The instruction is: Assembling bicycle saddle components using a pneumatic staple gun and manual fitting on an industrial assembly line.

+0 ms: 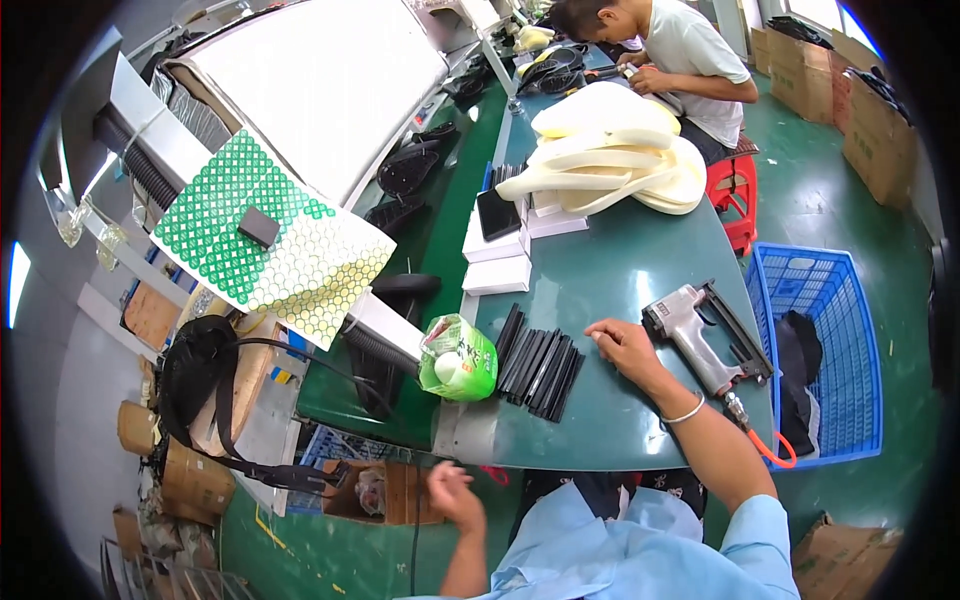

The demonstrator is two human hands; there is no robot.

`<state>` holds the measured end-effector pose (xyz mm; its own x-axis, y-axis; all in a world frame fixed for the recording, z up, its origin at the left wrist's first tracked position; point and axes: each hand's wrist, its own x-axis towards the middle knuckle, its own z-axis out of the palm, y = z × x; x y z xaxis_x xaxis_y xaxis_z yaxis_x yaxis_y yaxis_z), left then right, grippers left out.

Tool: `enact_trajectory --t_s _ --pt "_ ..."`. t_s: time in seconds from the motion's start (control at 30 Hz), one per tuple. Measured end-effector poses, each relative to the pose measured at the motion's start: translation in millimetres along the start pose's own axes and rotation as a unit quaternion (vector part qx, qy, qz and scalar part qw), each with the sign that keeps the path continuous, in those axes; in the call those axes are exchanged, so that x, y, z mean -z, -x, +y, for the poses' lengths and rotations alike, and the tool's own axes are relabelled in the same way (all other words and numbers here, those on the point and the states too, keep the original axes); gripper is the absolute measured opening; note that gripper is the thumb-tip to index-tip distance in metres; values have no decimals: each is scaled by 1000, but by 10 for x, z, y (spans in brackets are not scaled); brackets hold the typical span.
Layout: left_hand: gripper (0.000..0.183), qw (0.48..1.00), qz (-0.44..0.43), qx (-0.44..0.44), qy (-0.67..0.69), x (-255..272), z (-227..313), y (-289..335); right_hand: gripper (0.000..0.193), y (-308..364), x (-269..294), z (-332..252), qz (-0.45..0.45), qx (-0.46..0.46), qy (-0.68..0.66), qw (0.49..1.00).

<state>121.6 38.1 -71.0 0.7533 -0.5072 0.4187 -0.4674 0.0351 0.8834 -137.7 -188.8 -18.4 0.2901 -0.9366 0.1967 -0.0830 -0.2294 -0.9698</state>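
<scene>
My right hand [622,346] rests on the green tabletop [640,250] with its fingers loosely bent and nothing in them. Just right of it lies a silver and black pneumatic staple gun [705,338], joined to an orange air hose [770,455]. Several narrow black strips [540,372] lie side by side to the left of that hand. Beside them stands a green and white plastic packet [458,360] with something white and round in its top. My left hand [455,493] hangs off the table's near edge, empty, its fingers loosely curled and apart.
Cream foam pieces [620,150] are piled farther up the table, near white boxes [497,275] and a black phone [497,214]. A blue crate [820,350] holds dark material at the right. A co-worker [690,70] sits beyond. A patterned sheet [270,240] juts in at left.
</scene>
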Motion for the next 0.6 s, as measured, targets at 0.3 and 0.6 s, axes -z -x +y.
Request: enact_trajectory --t_s 0.3,0.6 --pt "13 897 -311 -211 235 -1251 1426 75 20 25 18 -34 0 -7 -11 1000" --pt "14 928 -284 -171 168 -2249 1447 -552 23 9 67 -78 -6 -52 -133 990"
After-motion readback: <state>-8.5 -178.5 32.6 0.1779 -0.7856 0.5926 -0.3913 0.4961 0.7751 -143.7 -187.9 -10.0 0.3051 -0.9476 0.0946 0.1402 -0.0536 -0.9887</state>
